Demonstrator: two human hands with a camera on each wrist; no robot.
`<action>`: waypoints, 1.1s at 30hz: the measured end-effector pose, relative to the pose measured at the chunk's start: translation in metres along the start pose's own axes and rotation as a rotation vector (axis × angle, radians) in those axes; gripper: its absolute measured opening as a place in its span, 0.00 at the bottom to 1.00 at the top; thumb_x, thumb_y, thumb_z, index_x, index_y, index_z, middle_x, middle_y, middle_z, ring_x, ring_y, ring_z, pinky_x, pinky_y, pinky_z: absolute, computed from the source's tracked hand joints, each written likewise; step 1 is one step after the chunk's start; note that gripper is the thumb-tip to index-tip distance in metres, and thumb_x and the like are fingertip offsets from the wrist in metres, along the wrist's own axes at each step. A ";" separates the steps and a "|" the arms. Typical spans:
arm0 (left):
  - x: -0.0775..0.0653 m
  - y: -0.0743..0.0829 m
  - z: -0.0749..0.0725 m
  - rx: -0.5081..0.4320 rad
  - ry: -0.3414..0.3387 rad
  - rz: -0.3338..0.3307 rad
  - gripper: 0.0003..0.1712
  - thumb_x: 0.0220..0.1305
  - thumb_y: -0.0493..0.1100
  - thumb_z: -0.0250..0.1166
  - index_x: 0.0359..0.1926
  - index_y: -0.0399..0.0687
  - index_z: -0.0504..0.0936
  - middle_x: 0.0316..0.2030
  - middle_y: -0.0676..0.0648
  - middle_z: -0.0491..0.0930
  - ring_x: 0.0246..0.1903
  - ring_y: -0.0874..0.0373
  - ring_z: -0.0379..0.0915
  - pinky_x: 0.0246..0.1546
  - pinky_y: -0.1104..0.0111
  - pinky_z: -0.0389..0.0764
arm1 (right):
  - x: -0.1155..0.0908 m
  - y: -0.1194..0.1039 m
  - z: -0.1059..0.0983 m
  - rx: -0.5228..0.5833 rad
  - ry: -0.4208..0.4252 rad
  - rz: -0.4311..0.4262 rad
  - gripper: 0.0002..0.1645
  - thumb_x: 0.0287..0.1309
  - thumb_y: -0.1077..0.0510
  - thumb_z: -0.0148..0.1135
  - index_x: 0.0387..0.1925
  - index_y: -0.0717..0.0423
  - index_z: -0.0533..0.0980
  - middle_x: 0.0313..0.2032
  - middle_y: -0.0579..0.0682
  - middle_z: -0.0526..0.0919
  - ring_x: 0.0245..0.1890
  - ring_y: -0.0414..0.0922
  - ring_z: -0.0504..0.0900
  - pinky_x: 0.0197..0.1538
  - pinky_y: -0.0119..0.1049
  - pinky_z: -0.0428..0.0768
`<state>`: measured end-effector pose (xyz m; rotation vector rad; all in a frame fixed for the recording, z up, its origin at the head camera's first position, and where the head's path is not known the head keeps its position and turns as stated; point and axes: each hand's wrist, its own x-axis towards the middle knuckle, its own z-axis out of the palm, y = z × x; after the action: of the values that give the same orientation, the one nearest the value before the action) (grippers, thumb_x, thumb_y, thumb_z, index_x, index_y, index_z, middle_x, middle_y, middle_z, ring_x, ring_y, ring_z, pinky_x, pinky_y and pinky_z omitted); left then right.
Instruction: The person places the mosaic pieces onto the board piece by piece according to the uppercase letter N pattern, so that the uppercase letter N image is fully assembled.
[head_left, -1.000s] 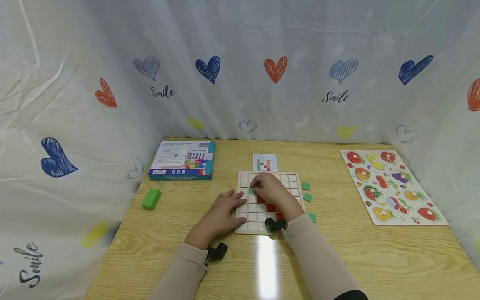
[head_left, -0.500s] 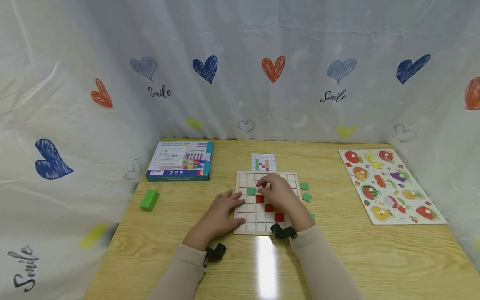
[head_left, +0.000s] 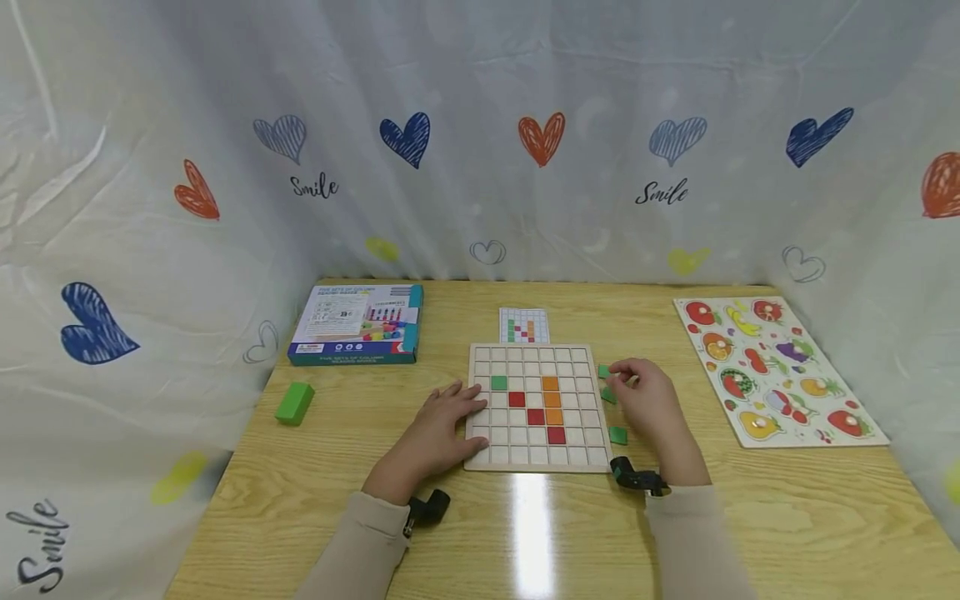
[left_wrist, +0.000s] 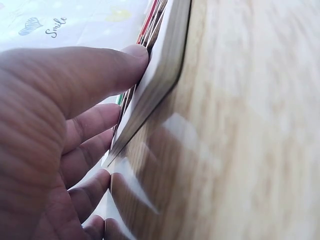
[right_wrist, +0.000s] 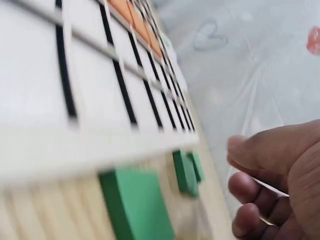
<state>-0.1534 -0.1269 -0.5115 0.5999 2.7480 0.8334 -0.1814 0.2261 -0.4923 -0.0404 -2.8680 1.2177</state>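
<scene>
3 green tiles [head_left: 618, 435] lie beside the empty, loosely bent right hand [head_left: 651, 402]; the spread left hand [head_left: 442, 423] touches 1 board [head_left: 520, 455].

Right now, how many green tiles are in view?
4. One tile on the board; far tile, middle tile and near tile on the table, right of it. The right hand may hide more.

Glossy table [head_left: 585, 525], wooden board [head_left: 534, 384], smooth green tiles [head_left: 618, 435], perhaps wood.
</scene>
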 end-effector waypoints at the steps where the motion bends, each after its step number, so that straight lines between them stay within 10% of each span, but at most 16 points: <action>1: 0.000 0.000 0.000 -0.002 -0.001 -0.002 0.36 0.62 0.59 0.69 0.70 0.57 0.74 0.76 0.56 0.60 0.79 0.49 0.43 0.79 0.47 0.40 | -0.002 0.004 -0.003 -0.013 -0.009 0.007 0.15 0.69 0.54 0.60 0.51 0.59 0.80 0.41 0.54 0.78 0.31 0.47 0.71 0.32 0.36 0.73; 11: -0.001 -0.001 0.000 -0.005 0.009 -0.002 0.36 0.63 0.59 0.69 0.70 0.57 0.74 0.76 0.57 0.60 0.79 0.50 0.43 0.79 0.47 0.40 | -0.005 0.021 -0.002 -0.087 -0.094 -0.034 0.18 0.65 0.53 0.65 0.52 0.58 0.80 0.47 0.58 0.77 0.45 0.53 0.76 0.50 0.50 0.76; 33: 0.000 -0.001 0.001 0.009 0.003 -0.003 0.36 0.63 0.59 0.69 0.70 0.58 0.73 0.76 0.57 0.59 0.79 0.51 0.43 0.79 0.47 0.40 | -0.003 0.024 0.000 -0.023 0.036 0.050 0.12 0.67 0.51 0.63 0.45 0.53 0.78 0.42 0.53 0.83 0.40 0.47 0.79 0.42 0.37 0.75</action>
<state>-0.1534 -0.1272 -0.5128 0.5970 2.7563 0.8220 -0.1784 0.2424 -0.5092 -0.1334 -2.8663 1.1800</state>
